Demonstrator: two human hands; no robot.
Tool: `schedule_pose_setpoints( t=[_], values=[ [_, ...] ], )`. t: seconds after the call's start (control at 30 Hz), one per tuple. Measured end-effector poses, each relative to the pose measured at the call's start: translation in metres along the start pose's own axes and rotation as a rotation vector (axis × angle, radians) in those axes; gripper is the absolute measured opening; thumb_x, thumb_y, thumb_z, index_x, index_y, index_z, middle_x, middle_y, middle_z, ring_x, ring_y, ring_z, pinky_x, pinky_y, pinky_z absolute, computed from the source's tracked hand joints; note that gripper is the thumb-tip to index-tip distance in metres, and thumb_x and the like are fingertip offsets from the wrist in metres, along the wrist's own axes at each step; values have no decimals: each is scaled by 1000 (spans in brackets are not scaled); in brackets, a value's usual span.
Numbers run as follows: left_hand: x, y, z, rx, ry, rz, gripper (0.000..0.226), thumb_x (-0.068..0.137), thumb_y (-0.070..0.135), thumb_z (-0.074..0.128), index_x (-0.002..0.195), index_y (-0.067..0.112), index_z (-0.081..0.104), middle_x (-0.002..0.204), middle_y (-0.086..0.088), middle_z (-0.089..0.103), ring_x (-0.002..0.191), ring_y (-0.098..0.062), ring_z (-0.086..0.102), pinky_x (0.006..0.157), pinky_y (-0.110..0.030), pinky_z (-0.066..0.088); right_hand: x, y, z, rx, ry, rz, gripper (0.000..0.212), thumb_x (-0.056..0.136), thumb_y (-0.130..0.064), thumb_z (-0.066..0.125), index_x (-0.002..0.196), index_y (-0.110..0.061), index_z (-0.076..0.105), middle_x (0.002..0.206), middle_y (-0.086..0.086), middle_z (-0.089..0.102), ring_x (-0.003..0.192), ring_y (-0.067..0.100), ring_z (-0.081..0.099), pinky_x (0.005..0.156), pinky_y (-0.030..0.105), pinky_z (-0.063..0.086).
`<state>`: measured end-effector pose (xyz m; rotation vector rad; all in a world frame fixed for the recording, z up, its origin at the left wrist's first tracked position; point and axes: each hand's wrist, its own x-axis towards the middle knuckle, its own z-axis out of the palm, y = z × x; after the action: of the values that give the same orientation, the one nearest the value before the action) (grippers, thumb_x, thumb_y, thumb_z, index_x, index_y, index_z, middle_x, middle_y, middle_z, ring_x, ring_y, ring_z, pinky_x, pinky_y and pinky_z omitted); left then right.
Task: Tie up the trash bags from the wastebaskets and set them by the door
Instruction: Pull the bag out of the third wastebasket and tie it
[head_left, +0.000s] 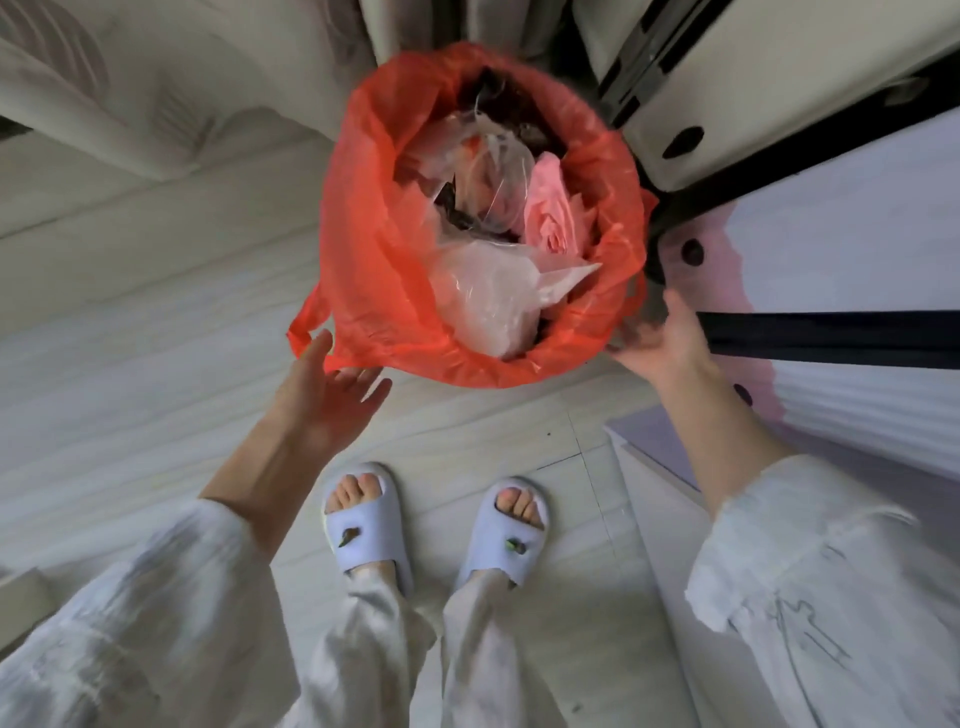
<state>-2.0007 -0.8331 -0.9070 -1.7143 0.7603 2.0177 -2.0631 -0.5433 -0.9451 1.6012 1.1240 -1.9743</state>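
Observation:
A red plastic trash bag (363, 249) lines a round wastebasket on the floor ahead of me, its rim folded outward over the basket so the basket itself is hidden. Inside lie crumpled clear plastic and a pink wrapper (550, 213). One red bag handle (306, 322) hangs loose at the lower left. My left hand (327, 395) hovers just under that handle with fingers spread, palm up, holding nothing. At the bag's lower right edge my right hand (665, 338) is open and blurred, close to or touching the rim.
A white suitcase with black trim (753, 119) stands right behind the bag. White furniture with a black strap (831, 332) crowds the right side. Bedding (130, 104) lies at the upper left. My feet in pale slippers (369, 525) stand on the light tiled floor.

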Motion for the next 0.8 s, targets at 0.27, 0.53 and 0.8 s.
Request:
schedule_pose_setpoints(
  t=[0.27, 0.53, 0.8],
  values=[
    [-60, 14, 16, 124, 167, 360, 17, 89, 11, 45, 78, 22, 51, 73, 0, 59, 72, -15, 59, 72, -29, 51, -57, -37, 16, -75, 95, -226, 28, 83, -18, 59, 111, -15, 61, 116, 1, 62, 114, 17, 56, 104, 34, 36],
    [-148, 25, 57, 467, 41, 530, 9, 93, 15, 42, 89, 18, 49, 79, -5, 60, 70, -23, 63, 63, -35, 58, -162, -64, 36, -259, -119, -341, 22, 82, 2, 41, 72, -14, 51, 69, -3, 63, 80, 10, 59, 88, 23, 40],
    [-208, 51, 103, 613, -74, 755, 10, 82, 12, 58, 80, 18, 66, 81, 3, 65, 71, -1, 57, 63, -2, 42, -235, -97, 66, -473, -208, -390, 19, 88, -17, 55, 73, -12, 64, 64, -1, 67, 84, 18, 61, 91, 29, 44]
  ],
)
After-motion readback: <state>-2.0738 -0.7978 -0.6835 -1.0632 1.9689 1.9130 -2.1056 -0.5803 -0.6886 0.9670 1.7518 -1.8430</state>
